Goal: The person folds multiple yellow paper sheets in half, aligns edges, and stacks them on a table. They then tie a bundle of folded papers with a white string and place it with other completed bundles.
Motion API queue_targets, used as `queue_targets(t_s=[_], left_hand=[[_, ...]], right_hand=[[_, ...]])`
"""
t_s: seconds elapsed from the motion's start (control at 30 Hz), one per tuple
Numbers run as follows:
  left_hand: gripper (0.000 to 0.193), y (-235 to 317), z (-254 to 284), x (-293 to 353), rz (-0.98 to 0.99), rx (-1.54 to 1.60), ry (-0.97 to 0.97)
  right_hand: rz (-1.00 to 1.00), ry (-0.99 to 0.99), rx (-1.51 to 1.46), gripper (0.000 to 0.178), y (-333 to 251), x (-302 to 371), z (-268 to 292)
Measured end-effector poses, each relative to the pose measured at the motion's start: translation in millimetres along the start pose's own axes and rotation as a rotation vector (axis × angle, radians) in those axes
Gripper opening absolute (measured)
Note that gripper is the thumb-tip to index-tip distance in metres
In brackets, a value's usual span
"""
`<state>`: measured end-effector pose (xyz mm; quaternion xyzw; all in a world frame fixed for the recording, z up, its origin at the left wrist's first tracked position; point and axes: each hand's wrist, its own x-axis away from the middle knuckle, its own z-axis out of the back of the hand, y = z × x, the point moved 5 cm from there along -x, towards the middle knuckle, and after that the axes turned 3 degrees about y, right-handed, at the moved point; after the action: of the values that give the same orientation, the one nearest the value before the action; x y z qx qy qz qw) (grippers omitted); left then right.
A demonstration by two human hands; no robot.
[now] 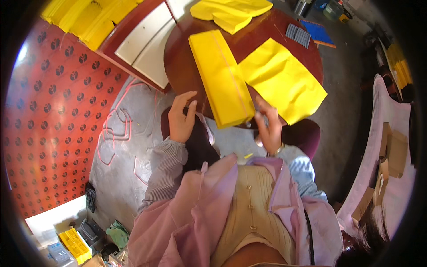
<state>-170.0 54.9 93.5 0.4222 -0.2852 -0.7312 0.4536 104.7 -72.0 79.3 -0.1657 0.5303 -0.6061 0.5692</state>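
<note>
A long yellow folded piece or stack of sheet material (221, 80), with a faint pink line along it, lies on the round dark red table (184, 58) in front of me. Its near end reaches the table edge. My left hand (181, 118) is to the left of it, fingers bent and apart, holding nothing. To the right of the near end is my right hand (269, 127), thumb and fingers apart; whether it touches the yellow edge I cannot tell. A flat creased yellow sheet or bag (284, 82) lies just beyond that hand.
Another crumpled yellow piece (233, 13) lies at the table's far edge. Right of it are a grey ridged cloth (297, 35) and a blue flat item (318, 33). More yellow stacks (86, 22) are at upper left. Pink cord (118, 120) lies on the floor; cardboard boxes (393, 151) stand right.
</note>
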Motion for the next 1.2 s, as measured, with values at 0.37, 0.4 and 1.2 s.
queue_targets(t_s=[0.37, 0.4, 1.2], left_hand=[[0.016, 11.5, 7.0, 43.8, -0.036, -0.059, 0.272], [0.017, 0.9, 19.3, 58.5, 0.026, -0.044, 0.312], [0.032, -392.2, -38.5, 530.2, 1.343, -0.154, 0.546]], right_hand=[[-0.293, 0.011, -0.251, 0.032, 61.3, -3.2, -3.2], [-0.366, -0.029, -0.254, 0.029, 61.5, 7.1, 6.0], [-0.247, -1.088, 0.404, 0.009, 31.8, 41.4, -152.5]])
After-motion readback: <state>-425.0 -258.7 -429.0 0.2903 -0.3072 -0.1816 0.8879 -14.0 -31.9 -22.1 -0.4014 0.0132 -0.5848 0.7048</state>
